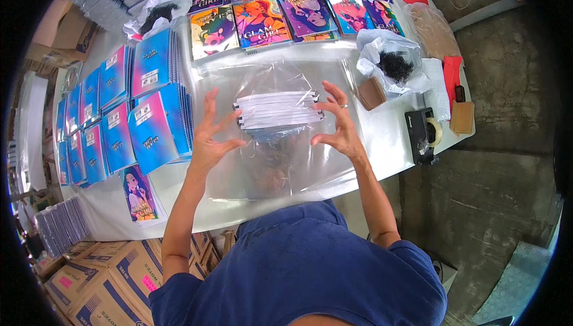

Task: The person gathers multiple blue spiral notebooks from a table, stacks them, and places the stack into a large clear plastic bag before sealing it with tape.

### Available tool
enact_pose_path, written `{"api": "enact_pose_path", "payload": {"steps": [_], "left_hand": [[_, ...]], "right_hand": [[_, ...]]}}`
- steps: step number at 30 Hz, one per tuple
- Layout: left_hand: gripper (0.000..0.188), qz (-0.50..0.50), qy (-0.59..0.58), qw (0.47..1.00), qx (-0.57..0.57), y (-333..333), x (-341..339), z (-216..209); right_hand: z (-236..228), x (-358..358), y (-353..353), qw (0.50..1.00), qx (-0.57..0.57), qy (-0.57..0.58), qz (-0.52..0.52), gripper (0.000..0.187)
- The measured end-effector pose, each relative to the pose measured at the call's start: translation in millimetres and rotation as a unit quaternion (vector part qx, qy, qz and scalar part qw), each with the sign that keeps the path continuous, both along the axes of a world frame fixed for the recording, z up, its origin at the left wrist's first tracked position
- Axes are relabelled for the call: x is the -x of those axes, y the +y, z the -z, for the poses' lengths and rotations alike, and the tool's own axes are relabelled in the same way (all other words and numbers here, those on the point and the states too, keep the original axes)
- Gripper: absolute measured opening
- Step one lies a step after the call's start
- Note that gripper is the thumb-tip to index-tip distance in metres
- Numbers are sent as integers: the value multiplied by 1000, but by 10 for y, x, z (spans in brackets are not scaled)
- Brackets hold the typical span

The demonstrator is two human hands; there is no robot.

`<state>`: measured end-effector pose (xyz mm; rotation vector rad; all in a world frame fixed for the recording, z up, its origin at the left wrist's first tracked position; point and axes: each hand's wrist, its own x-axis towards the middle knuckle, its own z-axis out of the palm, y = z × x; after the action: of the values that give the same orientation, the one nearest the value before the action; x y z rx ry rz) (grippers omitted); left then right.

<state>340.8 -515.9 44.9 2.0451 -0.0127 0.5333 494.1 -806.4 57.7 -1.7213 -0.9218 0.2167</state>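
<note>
One white-edged block of paper notebooks (277,110) in place, its clear film loose

Beneath both hands, a broad, white-covered table (388,153) bears the work. Over its near part, from between the wrists to beyond the fingertips, spreads a crinkled sheet or bag of clear plastic film (322,174); I cannot tell which. Left of the left hand (209,138) lie overlapping piles of blue-and-pink spiral-bound notebooks (154,129), outside this film. Beyond both hands lie two rows of brightly illustrated notebooks (261,24), also outside it.

Between the hands sits the block, page edges facing up, seemingly under or inside the film. Stacking and placing it therefore look done. No fold, tape or seal shows on the film, so closing it appears to be what is left.

The left hand and the right hand (340,124) are spread, fingers curved toward each other around the block's ends; whether they touch it, I cannot tell. Right of the right hand, well apart, stands a black tape dispenser with a pale roll (421,138).
</note>
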Motion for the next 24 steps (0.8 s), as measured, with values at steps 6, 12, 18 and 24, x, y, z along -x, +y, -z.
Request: {"api": "enact_pose_path", "payload": {"steps": [6,12,18,24], "left_hand": [[74,-5,24,999,-49,-178,-165,-130],[74,-4,-1,1000,-26,-261,-252,-196],[70,12,-15,999,-28,-301,-265,-118],[71,64,72,995,-28,-176,-289,-278]], "right_hand": [[-63,85,244,991,59,-121,0,66],[-316,109,319,991,51,-120,1,69],[-416,245,440,976,99,-193,22,69],[-901,4,724,969,51,-240,-11,34]]}}
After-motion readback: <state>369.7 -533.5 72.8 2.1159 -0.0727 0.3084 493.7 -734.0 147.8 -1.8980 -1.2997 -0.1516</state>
